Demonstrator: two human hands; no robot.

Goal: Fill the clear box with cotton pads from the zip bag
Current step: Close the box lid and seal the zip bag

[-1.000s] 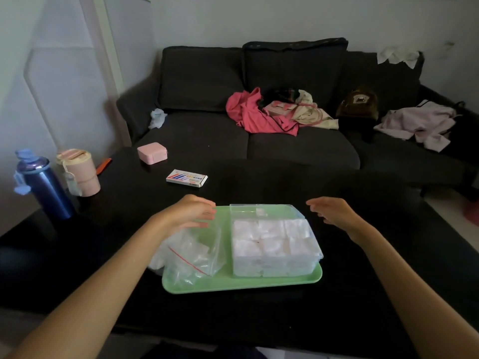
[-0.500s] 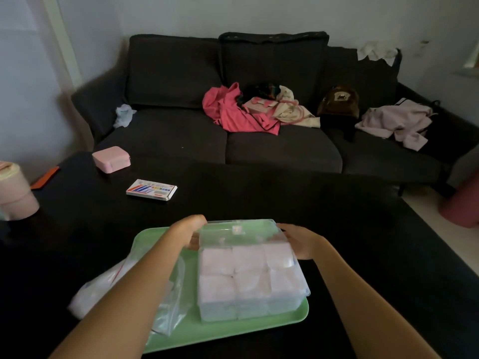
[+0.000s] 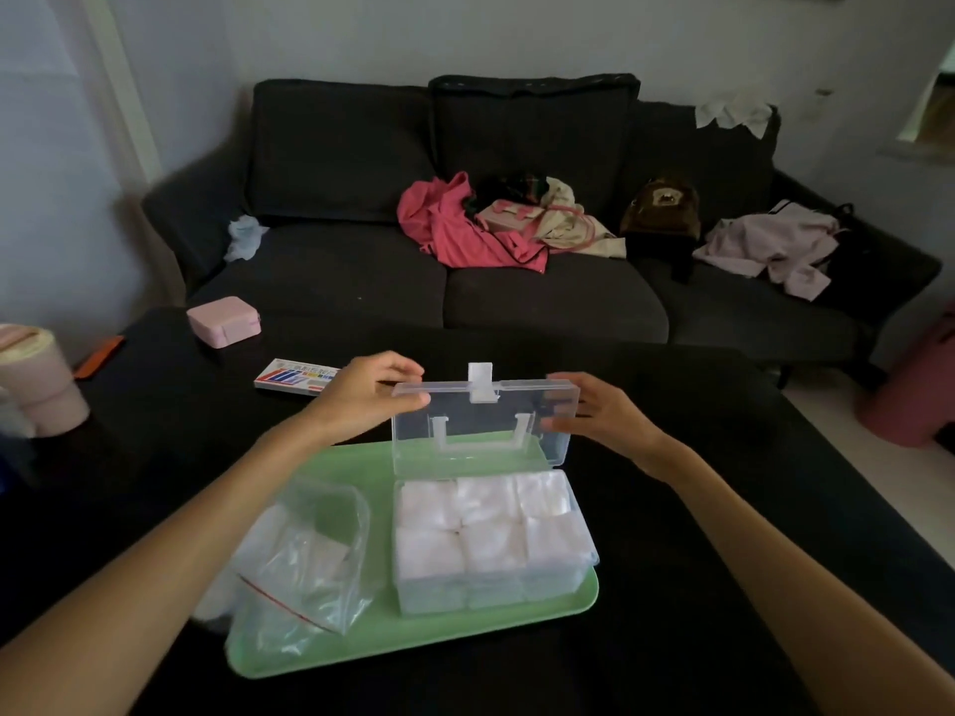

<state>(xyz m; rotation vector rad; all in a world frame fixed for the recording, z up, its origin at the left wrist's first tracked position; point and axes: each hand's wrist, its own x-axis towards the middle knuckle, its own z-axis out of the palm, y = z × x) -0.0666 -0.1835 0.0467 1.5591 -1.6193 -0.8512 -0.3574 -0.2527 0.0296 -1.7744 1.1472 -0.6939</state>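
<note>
Currently mid lid-swing: left hand (image 3: 369, 392) pinching the left corner of the lid (image 3: 483, 423), right hand (image 3: 594, 413) clamped on the right end, so both grips closed on the lid edge. Lid standing roughly upright on its rear hinge, latch tab at the top centre. Clear box (image 3: 491, 545) sitting on the green tray (image 3: 413, 643), right half, packed with cotton pads (image 3: 480, 529) in a neat grid up to the rim. Zip bag (image 3: 299, 565) lying slack just beside the box on the tray's left, hanging partly over the edge onto the dark surface (image 3: 672, 638); seems to hold some pads, count unclear.

Judgement: box looks full, so likely closing out, though direction of the swing not readable from this.

Risks:
- Pads sitting proud of the rim could catch under the lid; latch would not seat.
- Forcing the lid down unevenly could twist the thin hinge.
- Pushing on the lid with nothing holding the base could slide the box on the smooth tray.
- Forearm brushing the overhanging bag could drag it off the tray.
</note>
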